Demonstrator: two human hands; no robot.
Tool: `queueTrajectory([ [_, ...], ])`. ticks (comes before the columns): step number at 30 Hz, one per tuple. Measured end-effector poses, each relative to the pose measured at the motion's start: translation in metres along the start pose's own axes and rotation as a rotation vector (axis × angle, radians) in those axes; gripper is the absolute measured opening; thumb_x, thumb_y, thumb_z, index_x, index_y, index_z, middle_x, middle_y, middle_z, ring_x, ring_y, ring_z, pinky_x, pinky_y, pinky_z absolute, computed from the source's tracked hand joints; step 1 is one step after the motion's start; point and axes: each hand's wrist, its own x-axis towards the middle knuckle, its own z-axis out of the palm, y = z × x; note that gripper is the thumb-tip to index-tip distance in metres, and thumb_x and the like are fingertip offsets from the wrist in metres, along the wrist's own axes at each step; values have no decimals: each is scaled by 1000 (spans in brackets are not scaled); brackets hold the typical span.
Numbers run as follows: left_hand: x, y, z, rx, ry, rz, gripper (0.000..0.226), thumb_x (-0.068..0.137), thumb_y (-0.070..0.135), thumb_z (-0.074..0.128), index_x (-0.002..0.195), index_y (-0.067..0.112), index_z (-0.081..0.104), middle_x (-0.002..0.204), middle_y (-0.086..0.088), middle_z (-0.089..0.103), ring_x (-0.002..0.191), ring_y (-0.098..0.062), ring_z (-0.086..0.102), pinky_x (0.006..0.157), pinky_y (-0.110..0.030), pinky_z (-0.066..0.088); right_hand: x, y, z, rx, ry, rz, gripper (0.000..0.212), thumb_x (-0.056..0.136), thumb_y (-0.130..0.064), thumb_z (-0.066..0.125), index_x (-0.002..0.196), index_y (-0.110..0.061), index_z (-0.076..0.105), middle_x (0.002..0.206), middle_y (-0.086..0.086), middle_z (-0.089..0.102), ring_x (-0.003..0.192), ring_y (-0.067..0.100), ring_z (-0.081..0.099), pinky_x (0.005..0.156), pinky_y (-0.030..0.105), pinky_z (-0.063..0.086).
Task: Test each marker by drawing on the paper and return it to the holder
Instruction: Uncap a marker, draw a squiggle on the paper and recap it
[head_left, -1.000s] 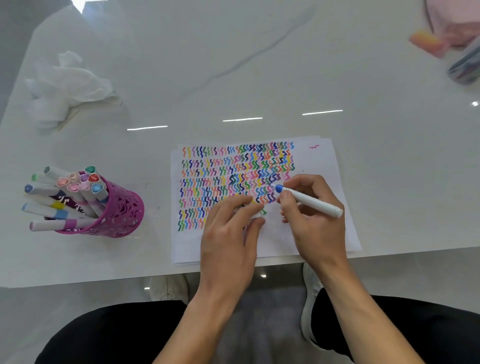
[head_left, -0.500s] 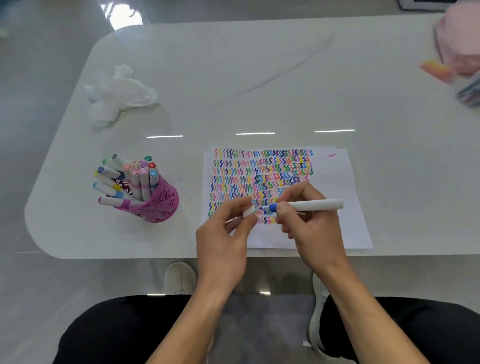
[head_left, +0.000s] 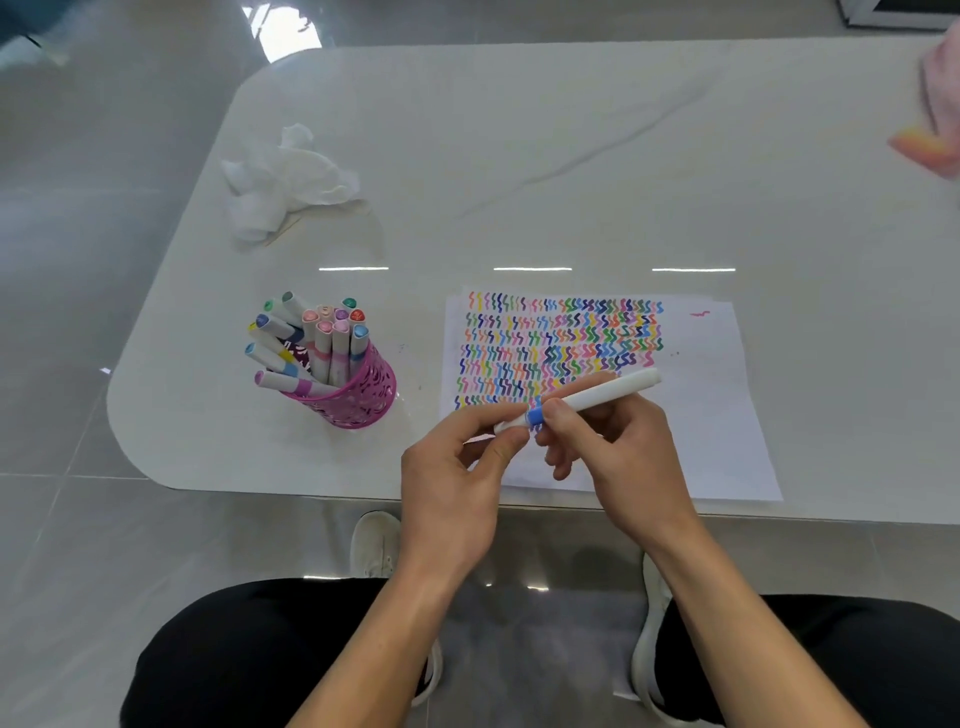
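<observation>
So the marker (head_left: 597, 397) is a white-barrelled one with a blue collar near its left end. It's held roughly level, tipped up a bit to the right, over the near part of the paper (head_left: 727, 415). A white cap (head_left: 511, 425) is seen right up against the blue collar, but whether it's clicked fully on can't be told.

The cap is pinched between thumb and forefinger of the left hand (head_left: 457, 478). The barrel is gripped by the right hand (head_left: 618, 447) just right of the collar, fingers curled round it.

The paper is filled with rows of multicoloured squiggles across its far left part. The pink cut-out holder (head_left: 363, 400), packed with capped markers (head_left: 332, 343), is stood left of the paper. A crumpled white tissue (head_left: 285, 182) is seen at the far left of the glossy white marble-look table (head_left: 571, 156), something pink (head_left: 940, 104) is cropped at the far right, and grey floor tiles are seen all round.
</observation>
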Motion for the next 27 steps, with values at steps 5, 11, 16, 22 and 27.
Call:
queueTrajectory([
  [5,0,-1,-4,14,37,3,24,88,8,76,94,31,78,93,17,76,94,-9,72,86,-25,57,1,-1,6,97,-31,33,14,99,-9,65,87,-8,73,73,14,73,62,33,70,59,38,62],
  [11,-1,-8,-9,0,90,20,26,84,4,78,90,29,79,90,12,78,90,-12,74,82,-28,58,3,4,12,140,-87,62,15,100,-9,64,88,-2,72,72,18,72,58,31,69,59,37,62],
  [16,-1,-10,-11,21,103,82,31,83,0,79,90,30,80,88,11,76,87,-9,72,78,-18,54,5,7,16,173,-108,78,18,100,-8,63,88,2,71,71,18,70,57,28,67,57,38,61],
  [22,0,-14,-12,76,118,120,33,82,1,80,89,32,79,87,12,74,86,-10,72,77,-20,55,7,13,21,193,-110,117,24,100,-9,63,87,9,70,67,13,67,56,24,64,52,33,57],
  [27,2,-19,-16,166,140,128,33,83,6,80,87,38,77,89,15,73,87,-8,72,80,-24,56,9,16,27,162,-136,140,26,101,-14,64,82,2,71,65,11,66,54,24,62,51,33,55],
])
